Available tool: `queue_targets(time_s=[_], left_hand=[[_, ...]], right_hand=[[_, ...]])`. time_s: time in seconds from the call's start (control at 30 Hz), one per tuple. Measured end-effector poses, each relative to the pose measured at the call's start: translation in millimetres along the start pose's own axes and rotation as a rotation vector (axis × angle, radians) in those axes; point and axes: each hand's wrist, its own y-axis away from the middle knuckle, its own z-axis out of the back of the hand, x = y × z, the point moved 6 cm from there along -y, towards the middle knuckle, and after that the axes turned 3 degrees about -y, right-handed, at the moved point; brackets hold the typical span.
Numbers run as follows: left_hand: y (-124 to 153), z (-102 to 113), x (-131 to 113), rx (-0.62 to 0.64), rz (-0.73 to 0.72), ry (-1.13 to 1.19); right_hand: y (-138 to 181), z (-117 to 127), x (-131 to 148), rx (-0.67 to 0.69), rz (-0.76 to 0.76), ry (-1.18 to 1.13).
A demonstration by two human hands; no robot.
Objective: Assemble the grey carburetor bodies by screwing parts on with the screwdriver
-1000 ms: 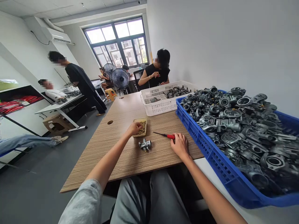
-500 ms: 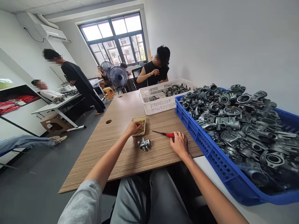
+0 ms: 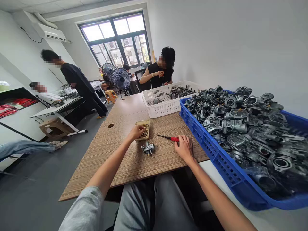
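My left hand (image 3: 137, 131) reaches over the near left side of a small cream tray (image 3: 142, 122) of little brass parts (image 3: 145, 130). Its fingers are pinched together at the parts; what is between them is too small to make out. On the wooden table just in front of the tray lies a metal carburetor (image 3: 148, 148). To the right, my right hand (image 3: 184, 148) rests on the table, its fingers closed around the red handle of a screwdriver (image 3: 172, 138). The screwdriver's dark shaft points left toward the tray.
A blue crate (image 3: 216, 154) heaped with carburetors stands along the right side. Behind it is a white basket (image 3: 157, 110) holding more of them. Across the table sits a person in black (image 3: 156, 75); another person (image 3: 78, 83) stands at the left. Two fans (image 3: 120, 78) are beyond.
The view has shifted very slightly. My left hand stays at the tray and my right hand stays on the screwdriver; the carburetor lies in the same place.
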Motion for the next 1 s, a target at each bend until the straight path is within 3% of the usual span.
queue_targets(time_s=[0.5, 0.73, 0.87, 1.0], left_hand=[[1, -6, -8, 0.031, -0.026, -0.069], [3, -4, -19, 0.06, -0.057, -0.142], [6, -3, -27, 0.075, -0.067, -0.199], [3, -3, -28, 0.098, -0.049, -0.227]], right_hand=[[1, 6, 5, 0.032, -0.044, -0.014], [2, 23, 15, 0.039, -0.066, -0.115], [-5, 54, 45, 0.049, -0.064, -0.232], [10, 114, 117, 0.184, 0.074, -0.422]])
